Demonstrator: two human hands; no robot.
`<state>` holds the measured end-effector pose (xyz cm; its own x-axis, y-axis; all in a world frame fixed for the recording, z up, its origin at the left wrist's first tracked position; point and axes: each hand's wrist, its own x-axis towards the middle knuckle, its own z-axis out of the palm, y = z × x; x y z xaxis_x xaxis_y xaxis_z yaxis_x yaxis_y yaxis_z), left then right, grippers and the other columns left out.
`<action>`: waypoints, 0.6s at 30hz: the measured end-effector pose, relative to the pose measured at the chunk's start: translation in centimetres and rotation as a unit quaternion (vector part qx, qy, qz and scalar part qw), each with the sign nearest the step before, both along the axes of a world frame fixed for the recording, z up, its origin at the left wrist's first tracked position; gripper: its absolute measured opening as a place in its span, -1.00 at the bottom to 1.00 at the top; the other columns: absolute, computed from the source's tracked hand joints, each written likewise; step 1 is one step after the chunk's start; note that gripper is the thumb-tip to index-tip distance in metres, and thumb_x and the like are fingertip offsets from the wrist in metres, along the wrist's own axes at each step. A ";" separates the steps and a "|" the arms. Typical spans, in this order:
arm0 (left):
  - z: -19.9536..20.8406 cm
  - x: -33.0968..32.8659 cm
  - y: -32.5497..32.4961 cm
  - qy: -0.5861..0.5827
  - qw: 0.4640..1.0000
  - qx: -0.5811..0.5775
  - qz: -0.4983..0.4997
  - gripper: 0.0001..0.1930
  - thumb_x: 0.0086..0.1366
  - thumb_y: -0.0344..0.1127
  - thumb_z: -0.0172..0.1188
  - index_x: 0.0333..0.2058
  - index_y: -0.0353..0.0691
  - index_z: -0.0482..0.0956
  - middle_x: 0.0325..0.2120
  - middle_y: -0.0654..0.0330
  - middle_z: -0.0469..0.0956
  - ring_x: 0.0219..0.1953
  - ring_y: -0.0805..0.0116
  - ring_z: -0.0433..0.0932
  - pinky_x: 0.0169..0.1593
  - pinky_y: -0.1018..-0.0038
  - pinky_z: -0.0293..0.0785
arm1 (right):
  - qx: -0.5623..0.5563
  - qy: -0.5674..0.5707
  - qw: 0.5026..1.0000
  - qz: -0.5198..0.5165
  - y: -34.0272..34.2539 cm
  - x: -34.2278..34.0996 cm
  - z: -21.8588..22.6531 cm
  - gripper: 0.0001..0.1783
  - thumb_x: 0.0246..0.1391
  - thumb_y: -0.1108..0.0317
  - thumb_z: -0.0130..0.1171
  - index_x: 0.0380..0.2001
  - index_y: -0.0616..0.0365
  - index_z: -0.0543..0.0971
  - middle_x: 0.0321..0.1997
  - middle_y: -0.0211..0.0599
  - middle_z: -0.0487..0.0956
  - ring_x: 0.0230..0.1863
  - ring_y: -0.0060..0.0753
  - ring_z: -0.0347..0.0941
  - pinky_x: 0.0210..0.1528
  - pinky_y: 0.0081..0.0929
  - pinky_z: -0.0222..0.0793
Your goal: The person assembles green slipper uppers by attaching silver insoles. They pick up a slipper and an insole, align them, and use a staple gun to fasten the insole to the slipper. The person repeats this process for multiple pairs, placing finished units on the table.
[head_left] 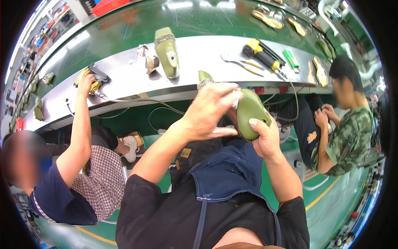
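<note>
An olive-green shoe (250, 112) with a sparkling strap is held up in front of my chest. My right hand (263, 137) grips it from below, thumb on its side. My left hand (209, 110) lies over its heel end and strap, fingers spread across it. A second olive-green shoe (168, 52) stands on the grey metal bench (124, 79) further away, with a small piece (151, 63) beside it. I wear a black shirt and a blue apron (230, 174).
A person on the left reaches a hand to a yellow-and-black power tool (93, 79) on the bench. Another person sits on the right. A second yellow tool (261, 54), pliers (242, 64) and a green item (291, 58) lie on the bench. More shoes ride the green conveyor (199, 18).
</note>
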<state>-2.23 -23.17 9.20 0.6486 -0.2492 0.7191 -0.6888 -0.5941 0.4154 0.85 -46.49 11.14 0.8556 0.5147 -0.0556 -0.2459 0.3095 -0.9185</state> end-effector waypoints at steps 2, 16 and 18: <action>-0.8 -0.6 2.5 -0.018 0.988 -0.057 0.141 -0.08 0.02 -0.08 0.67 0.30 -0.26 0.40 0.24 -0.12 0.43 0.28 -0.11 0.43 0.35 0.10 0.36 | -0.010 -0.067 0.997 -0.024 2.0 2.0 -0.1 -0.32 0.19 0.39 0.22 0.37 0.35 0.39 0.26 -0.15 0.56 0.24 -0.33 0.51 0.34 -0.36 0.39; -8.4 7.1 17.8 0.171 0.796 -0.483 0.322 -0.16 0.37 -0.24 0.39 0.40 -0.64 0.15 0.25 -0.35 0.47 0.17 0.11 0.61 0.16 0.33 0.56 | -0.359 -0.545 0.754 -0.077 16.9 17.4 -8.7 -0.06 0.22 0.28 0.34 0.54 0.26 0.13 0.41 0.25 0.44 0.40 0.16 0.41 0.42 -0.23 0.28; -8.8 8.3 18.1 0.167 0.810 -0.457 0.326 -0.33 0.34 -0.33 0.40 0.28 -0.61 0.33 0.01 -0.14 0.64 -0.02 0.25 0.66 0.03 0.41 0.58 | -0.373 -0.507 0.774 -0.066 16.6 17.8 -9.1 -0.05 0.21 0.24 0.35 0.55 0.22 0.13 0.38 0.23 0.48 0.36 0.11 0.46 0.37 -0.24 0.34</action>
<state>6.03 -5.04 0.36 0.6242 0.7631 0.1674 -0.1114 -0.1252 0.9859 18.67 -29.91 2.08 0.6963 0.5671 0.4400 0.7075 -0.4386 -0.5542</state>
